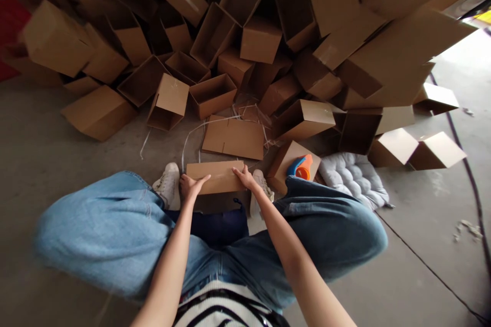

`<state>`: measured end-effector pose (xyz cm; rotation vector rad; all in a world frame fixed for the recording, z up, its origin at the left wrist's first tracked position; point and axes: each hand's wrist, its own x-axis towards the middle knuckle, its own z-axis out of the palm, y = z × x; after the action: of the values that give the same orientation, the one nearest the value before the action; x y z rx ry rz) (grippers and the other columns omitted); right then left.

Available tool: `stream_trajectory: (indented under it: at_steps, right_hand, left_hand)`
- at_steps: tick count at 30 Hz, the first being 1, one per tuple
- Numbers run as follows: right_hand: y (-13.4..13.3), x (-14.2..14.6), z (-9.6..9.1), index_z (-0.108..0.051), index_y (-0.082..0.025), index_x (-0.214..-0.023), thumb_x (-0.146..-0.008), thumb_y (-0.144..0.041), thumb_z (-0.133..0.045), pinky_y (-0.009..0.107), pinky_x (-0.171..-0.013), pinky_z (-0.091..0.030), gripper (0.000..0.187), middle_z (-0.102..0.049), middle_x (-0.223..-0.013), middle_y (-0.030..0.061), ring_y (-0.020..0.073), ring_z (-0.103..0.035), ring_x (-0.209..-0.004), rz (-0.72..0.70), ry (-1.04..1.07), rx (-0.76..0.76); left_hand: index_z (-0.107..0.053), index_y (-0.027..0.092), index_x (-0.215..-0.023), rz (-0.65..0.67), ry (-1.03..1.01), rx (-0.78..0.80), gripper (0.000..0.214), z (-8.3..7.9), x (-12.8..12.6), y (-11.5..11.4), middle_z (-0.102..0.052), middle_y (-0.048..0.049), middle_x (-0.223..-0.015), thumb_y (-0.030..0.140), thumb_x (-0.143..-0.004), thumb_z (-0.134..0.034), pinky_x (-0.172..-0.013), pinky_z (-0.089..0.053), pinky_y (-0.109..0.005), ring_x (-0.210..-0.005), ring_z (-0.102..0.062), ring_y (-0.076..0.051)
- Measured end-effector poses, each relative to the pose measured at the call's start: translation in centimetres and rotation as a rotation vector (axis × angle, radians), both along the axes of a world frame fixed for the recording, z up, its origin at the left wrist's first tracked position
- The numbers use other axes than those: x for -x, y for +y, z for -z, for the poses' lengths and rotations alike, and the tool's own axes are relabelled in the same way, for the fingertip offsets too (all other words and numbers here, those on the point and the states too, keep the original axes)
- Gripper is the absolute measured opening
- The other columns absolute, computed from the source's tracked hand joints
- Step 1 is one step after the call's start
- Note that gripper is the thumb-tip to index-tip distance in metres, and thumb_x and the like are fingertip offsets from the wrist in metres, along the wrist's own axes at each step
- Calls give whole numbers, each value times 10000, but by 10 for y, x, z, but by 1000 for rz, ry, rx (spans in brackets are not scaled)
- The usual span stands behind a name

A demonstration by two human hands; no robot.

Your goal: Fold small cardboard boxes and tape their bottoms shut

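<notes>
Between the left hand point(191, 185) and right hand point(244, 177), both part-curled on its ends, a small cardboard carton point(217, 176) is being held just nearer than the flattened cardboard stack point(233, 138), snagging being risked by loose white strapping point(185, 142) beside that stack.

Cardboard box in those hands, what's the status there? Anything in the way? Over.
Left hand and right hand gripping opposite ends. Cardboard box between the shoes. Flat cardboard just beyond, not visibly blocking the hands.
</notes>
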<state>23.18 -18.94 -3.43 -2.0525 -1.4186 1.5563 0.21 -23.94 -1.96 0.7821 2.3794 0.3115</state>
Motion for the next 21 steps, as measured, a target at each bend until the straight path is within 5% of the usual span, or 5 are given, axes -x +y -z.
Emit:
stream_trajectory:
  at_steps: [6,21]
  right_hand:
    - [-3,-1,8,-424,-138,-1380,-662,-541,-809,370,-1007,-491,910,-630,-1303,183,292,-622,-1199,-2,14,-42]
    - [-5,3,13,-463,-222,-1262,-599,-561,-819,412,-1005,-493,826,-648,-1247,128,298,-618,-1170,112,27,1]
  left_hand:
    - [-429,45,-1277,0,-5,14,1002,-7,-1,1,-534,-309,-1318,613,-566,-848,-982,-466,-426,-1265,-534,-406]
    - [-437,36,-1264,17,37,13,966,-6,-3,-1,-538,-306,-1309,620,-601,-827,-968,-468,-436,-1257,-540,-411]
